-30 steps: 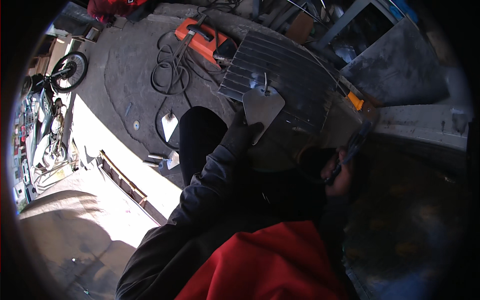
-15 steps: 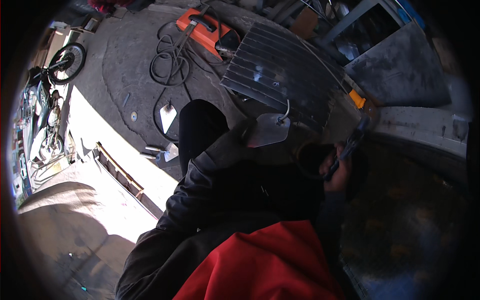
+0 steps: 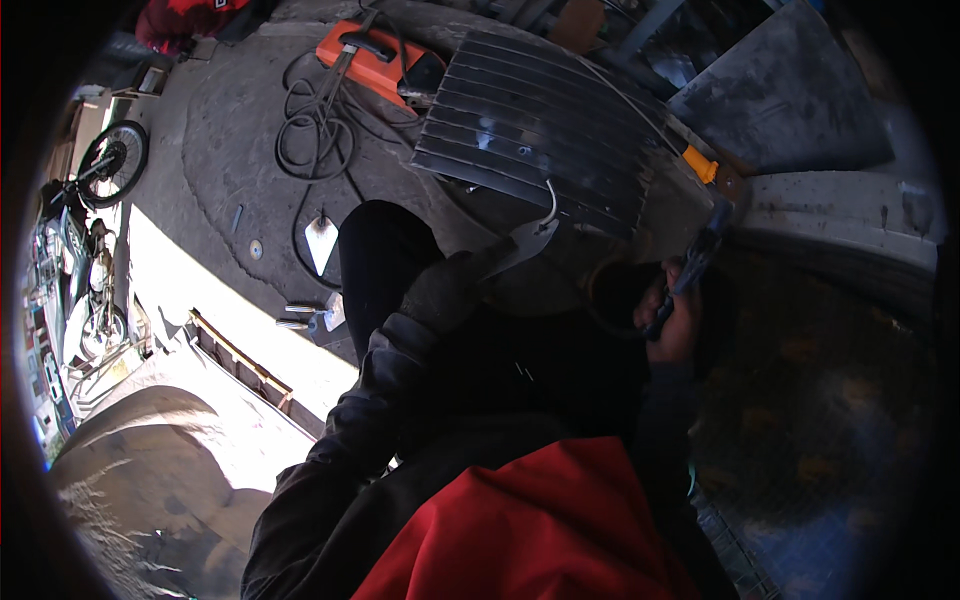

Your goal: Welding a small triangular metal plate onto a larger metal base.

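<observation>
My left hand (image 3: 440,292), in a dark glove, is closed on the near end of a metal trowel blade (image 3: 522,248). A bent rod (image 3: 553,203) rises from that blade's far end; the blade is tilted, well above the floor. My bare right hand (image 3: 676,322) is wrapped round a dark clamp-like tool (image 3: 698,262) that points up and away; its exact kind is hard to make out in the shadow. Beyond my left knee, another trowel blade (image 3: 321,243) lies on the floor. Nearer, two metal handles (image 3: 297,315) lie beside a further blade (image 3: 334,311).
An orange welding machine (image 3: 368,62) with coiled cables (image 3: 315,145) stands ahead. Right of it lies a dark ribbed metal sheet (image 3: 530,120). A yellow piece (image 3: 700,164) ends a long thin rod or cable. Motorcycles (image 3: 95,250) stand far left; a person in red (image 3: 185,22) is top left.
My left hand has turned the trowel blade from nearly face-on to a slanted, narrower view. My right hand keeps its hold on the tool. The view has shifted, showing more of the person in red.
</observation>
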`<state>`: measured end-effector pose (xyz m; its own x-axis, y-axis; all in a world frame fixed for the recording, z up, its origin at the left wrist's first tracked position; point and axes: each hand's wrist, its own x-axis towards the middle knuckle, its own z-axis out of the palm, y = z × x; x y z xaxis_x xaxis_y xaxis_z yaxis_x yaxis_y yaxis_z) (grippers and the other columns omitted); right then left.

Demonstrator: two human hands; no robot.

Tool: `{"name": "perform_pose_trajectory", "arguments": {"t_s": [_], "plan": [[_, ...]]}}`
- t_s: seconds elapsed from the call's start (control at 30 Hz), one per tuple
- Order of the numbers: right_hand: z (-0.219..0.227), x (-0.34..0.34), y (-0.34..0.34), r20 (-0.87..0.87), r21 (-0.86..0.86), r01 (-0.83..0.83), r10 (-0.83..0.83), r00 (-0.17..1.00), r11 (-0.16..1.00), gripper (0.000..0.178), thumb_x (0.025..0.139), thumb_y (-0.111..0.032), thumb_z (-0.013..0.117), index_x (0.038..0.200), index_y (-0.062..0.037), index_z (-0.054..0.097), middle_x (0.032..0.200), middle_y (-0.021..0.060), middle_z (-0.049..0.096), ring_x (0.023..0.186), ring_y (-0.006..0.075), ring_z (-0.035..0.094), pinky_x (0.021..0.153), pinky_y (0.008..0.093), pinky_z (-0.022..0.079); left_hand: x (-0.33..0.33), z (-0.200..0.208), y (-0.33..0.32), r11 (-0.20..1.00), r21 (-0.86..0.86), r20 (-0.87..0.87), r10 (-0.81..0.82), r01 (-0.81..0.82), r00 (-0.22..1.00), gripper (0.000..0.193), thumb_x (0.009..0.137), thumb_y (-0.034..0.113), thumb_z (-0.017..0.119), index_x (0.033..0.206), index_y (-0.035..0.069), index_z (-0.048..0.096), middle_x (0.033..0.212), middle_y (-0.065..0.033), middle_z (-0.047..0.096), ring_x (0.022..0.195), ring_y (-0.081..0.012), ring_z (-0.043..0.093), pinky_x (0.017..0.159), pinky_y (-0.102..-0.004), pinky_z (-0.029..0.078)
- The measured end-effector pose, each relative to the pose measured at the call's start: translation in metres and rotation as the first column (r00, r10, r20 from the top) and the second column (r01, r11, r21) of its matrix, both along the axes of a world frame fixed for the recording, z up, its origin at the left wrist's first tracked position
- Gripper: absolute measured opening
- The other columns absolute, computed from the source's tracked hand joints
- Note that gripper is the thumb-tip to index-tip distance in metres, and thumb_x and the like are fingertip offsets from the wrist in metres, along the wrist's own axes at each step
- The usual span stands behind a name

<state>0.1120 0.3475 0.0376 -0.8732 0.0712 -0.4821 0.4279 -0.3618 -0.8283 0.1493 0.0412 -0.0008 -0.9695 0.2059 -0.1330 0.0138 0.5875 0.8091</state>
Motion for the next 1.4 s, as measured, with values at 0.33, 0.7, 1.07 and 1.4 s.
{"name": "perform_pose_trajectory", "arguments": {"t_s": [0.33,0.7,1.07,1.4], "plan": [[0.000,-0.002,-0.002,-0.032,0.034,-0.036,0.037,0.999,0.999,0.024,0.096,-0.031,0.058,0.108,-0.0109,0.054,0.061,-0.0001,0.044,0.046,0.0123,0.045,0.043,0.0294,0.040,0.006,-0.011,0.001,0.988,-0.153,0.071,0.002,0.009,0.997,0.046,0.091,0.016,0.056,0.137,0.022,0.053,0.101,-0.0174,0.067,0.088,-0.0376,0.067,0.075,-0.0466,0.054],[-0.002,-0.001,-0.001,0.002,0.033,-0.019,0.018,1.000,0.999,0.024,0.096,-0.031,0.059,0.109,-0.0115,0.055,0.061,0.0000,0.045,0.046,0.0124,0.045,0.043,0.0294,0.040,0.011,-0.020,0.000,0.989,-0.146,0.042,0.032,-0.026,0.999,0.044,0.094,0.023,0.055,0.138,0.022,0.052,0.089,-0.0187,0.068,0.081,-0.0383,0.067,0.069,-0.0456,0.054],[0.001,-0.002,-0.003,0.003,0.032,-0.023,0.023,1.000,0.999,0.025,0.095,-0.029,0.060,0.109,-0.0091,0.054,0.061,0.0014,0.046,0.046,0.0130,0.046,0.042,0.0295,0.041,0.013,-0.019,0.000,0.989,-0.101,0.047,0.113,-0.108,0.993,0.040,0.096,0.028,0.054,0.135,0.020,0.054,0.085,-0.0188,0.068,0.077,-0.0382,0.067,0.066,-0.0473,0.053],[0.000,-0.002,-0.003,0.002,0.058,-0.032,0.032,1.000,0.998,0.024,0.096,-0.030,0.059,0.109,-0.0109,0.054,0.061,0.0004,0.044,0.046,0.0128,0.046,0.042,0.0294,0.040,0.011,-0.019,0.002,0.989,-0.110,0.032,0.100,-0.096,0.995,0.038,0.098,0.031,0.050,0.134,0.020,0.055,0.085,-0.0206,0.067,0.078,-0.0391,0.067,0.068,-0.0482,0.052]]}}
